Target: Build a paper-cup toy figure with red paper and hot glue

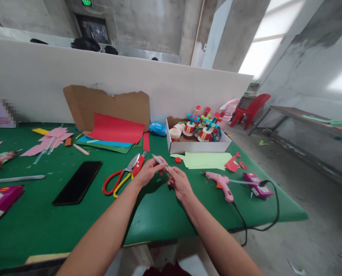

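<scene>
Over the green table (pixel 44 226), my left hand (pixel 149 171) and my right hand (pixel 180 183) meet on a thin grey-white stick, like a pen or glue stick (pixel 158 159). The left fingers pinch its shaft and the right fingers pinch its lower end. The stick's upper tip points up and to the left. Red-and-yellow handled scissors (pixel 121 177) lie just left of my left hand. A pink glue gun (pixel 221 181) lies to the right of my right hand, its black cord (pixel 270 214) hanging over the table edge.
A black phone (pixel 78 182) lies at the left. Red, blue and green paper sheets (pixel 116 132) rest against cardboard (pixel 107 103). A white box (pixel 198 145) holds paper-cup figures. Pale green paper (pixel 207 159), red scraps (pixel 234 164) and pink packets (pixel 257 184) lie at the right. A red chair (pixel 251 109) stands beyond.
</scene>
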The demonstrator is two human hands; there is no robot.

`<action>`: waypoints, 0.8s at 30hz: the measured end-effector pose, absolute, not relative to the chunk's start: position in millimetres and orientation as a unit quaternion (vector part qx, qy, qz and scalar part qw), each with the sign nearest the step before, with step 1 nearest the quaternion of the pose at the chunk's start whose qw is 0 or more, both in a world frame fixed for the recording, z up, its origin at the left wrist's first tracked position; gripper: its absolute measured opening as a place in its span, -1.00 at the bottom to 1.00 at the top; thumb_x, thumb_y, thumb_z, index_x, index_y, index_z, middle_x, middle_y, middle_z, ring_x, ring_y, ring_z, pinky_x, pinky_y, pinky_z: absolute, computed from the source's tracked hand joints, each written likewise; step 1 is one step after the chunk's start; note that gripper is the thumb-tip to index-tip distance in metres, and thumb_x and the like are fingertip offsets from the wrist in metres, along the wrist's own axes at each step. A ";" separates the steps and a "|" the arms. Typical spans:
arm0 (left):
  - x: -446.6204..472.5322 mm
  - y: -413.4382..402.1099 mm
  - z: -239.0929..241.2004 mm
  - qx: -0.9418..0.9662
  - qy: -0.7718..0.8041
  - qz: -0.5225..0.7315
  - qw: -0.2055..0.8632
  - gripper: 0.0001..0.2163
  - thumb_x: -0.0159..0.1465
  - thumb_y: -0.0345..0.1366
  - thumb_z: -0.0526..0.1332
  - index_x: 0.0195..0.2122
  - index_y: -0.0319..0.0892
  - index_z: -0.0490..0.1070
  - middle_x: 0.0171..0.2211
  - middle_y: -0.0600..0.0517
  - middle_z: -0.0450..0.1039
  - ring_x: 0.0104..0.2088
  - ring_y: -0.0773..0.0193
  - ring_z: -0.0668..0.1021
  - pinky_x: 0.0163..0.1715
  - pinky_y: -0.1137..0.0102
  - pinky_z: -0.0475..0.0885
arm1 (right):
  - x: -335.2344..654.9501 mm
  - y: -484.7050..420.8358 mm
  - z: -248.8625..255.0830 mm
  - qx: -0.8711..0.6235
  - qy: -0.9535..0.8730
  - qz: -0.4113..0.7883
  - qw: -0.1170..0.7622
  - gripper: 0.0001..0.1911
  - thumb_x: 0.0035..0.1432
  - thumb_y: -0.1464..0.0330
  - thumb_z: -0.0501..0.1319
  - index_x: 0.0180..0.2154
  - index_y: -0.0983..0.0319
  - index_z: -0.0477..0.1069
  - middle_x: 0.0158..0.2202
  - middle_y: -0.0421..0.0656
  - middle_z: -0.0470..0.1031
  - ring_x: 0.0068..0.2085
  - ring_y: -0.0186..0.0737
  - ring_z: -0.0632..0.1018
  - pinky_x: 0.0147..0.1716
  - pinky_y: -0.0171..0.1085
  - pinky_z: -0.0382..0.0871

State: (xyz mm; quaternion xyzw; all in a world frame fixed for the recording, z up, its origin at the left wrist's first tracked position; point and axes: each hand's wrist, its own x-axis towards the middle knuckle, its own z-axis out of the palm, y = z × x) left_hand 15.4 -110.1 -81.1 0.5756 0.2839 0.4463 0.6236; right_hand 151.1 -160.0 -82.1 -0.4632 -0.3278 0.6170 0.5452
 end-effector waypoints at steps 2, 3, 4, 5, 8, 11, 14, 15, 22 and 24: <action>16.6 -111.1 -80.1 0.580 0.284 0.445 0.620 -0.72 0.10 -0.08 0.34 -0.41 -0.21 0.40 -0.53 0.09 0.38 -0.53 0.37 0.39 -0.47 0.45 0.28 | 151.2 -159.6 -82.9 -0.464 -0.325 0.617 0.546 -0.56 -0.21 0.05 0.40 -0.56 0.21 0.27 -0.69 -0.42 0.07 -0.65 -0.50 0.07 -0.64 -0.42 0.04; 17.1 -111.4 -79.6 0.579 0.286 0.445 0.620 -0.71 0.10 -0.08 0.34 -0.42 -0.21 0.40 -0.54 0.10 0.38 -0.54 0.37 0.39 -0.47 0.45 0.28 | 151.5 -159.3 -83.0 -0.461 -0.324 0.621 0.545 -0.56 -0.21 0.05 0.40 -0.55 0.21 0.28 -0.69 -0.42 0.08 -0.64 -0.50 0.07 -0.64 -0.42 0.05; 17.5 -111.6 -79.2 0.576 0.290 0.446 0.621 -0.71 0.09 -0.07 0.34 -0.42 -0.21 0.40 -0.55 0.10 0.37 -0.55 0.38 0.38 -0.48 0.45 0.27 | 151.9 -159.0 -82.8 -0.455 -0.326 0.625 0.543 -0.56 -0.22 0.05 0.41 -0.54 0.21 0.29 -0.68 -0.41 0.10 -0.64 -0.50 0.08 -0.62 -0.42 0.08; 17.7 -111.7 -78.9 0.572 0.293 0.447 0.622 -0.70 0.08 -0.06 0.35 -0.42 -0.21 0.40 -0.56 0.11 0.37 -0.55 0.38 0.38 -0.48 0.45 0.27 | 152.5 -158.8 -82.4 -0.448 -0.330 0.631 0.541 -0.56 -0.23 0.05 0.41 -0.53 0.21 0.31 -0.67 -0.41 0.12 -0.63 -0.50 0.09 -0.61 -0.41 0.11; 17.4 -111.2 -79.2 0.562 0.295 0.450 0.628 -0.69 0.07 -0.05 0.35 -0.41 -0.21 0.41 -0.56 0.11 0.37 -0.55 0.38 0.38 -0.48 0.45 0.27 | 155.0 -158.8 -80.8 -0.428 -0.347 0.639 0.536 -0.58 -0.22 0.07 0.42 -0.51 0.21 0.32 -0.63 -0.39 0.16 -0.62 -0.50 0.13 -0.55 -0.41 0.20; 16.0 -110.2 -80.3 0.561 0.287 0.454 0.630 -0.70 0.08 -0.07 0.35 -0.39 -0.22 0.42 -0.54 0.10 0.38 -0.55 0.38 0.39 -0.47 0.45 0.27 | 157.3 -159.8 -80.2 -0.418 -0.363 0.637 0.536 -0.61 -0.19 0.08 0.41 -0.49 0.21 0.35 -0.60 -0.37 0.19 -0.60 -0.49 0.15 -0.51 -0.40 0.24; 14.9 -109.7 -81.0 0.562 0.283 0.459 0.628 -0.71 0.08 -0.08 0.35 -0.39 -0.22 0.43 -0.54 0.10 0.37 -0.55 0.39 0.38 -0.47 0.46 0.26 | 158.8 -160.7 -81.0 -0.418 -0.379 0.630 0.534 -0.63 -0.15 0.09 0.40 -0.46 0.20 0.38 -0.58 -0.37 0.21 -0.58 -0.48 0.18 -0.47 -0.39 0.27; 14.8 -109.7 -81.2 0.562 0.282 0.460 0.627 -0.72 0.09 -0.08 0.35 -0.39 -0.22 0.43 -0.54 0.10 0.37 -0.55 0.39 0.38 -0.47 0.46 0.26 | 159.1 -160.9 -81.3 -0.419 -0.387 0.625 0.533 -0.64 -0.14 0.09 0.39 -0.45 0.20 0.39 -0.58 -0.36 0.22 -0.58 -0.48 0.19 -0.47 -0.39 0.28; 13.5 -109.5 -82.7 0.551 0.273 0.464 0.638 -0.73 0.10 -0.10 0.35 -0.38 -0.21 0.44 -0.54 0.09 0.38 -0.54 0.37 0.40 -0.48 0.44 0.27 | 160.2 -160.8 -82.8 -0.428 -0.454 0.571 0.534 -0.76 0.00 0.15 0.29 -0.38 0.19 0.42 -0.56 -0.34 0.24 -0.56 -0.43 0.24 -0.50 -0.38 0.28; 12.8 -109.2 -82.9 0.546 0.267 0.463 0.645 -0.75 0.10 -0.12 0.35 -0.38 -0.21 0.44 -0.53 0.09 0.38 -0.53 0.36 0.41 -0.47 0.44 0.27 | 161.1 -161.3 -82.8 -0.427 -0.472 0.558 0.533 -0.79 0.02 0.17 0.27 -0.37 0.18 0.44 -0.56 -0.33 0.25 -0.55 -0.42 0.25 -0.49 -0.37 0.28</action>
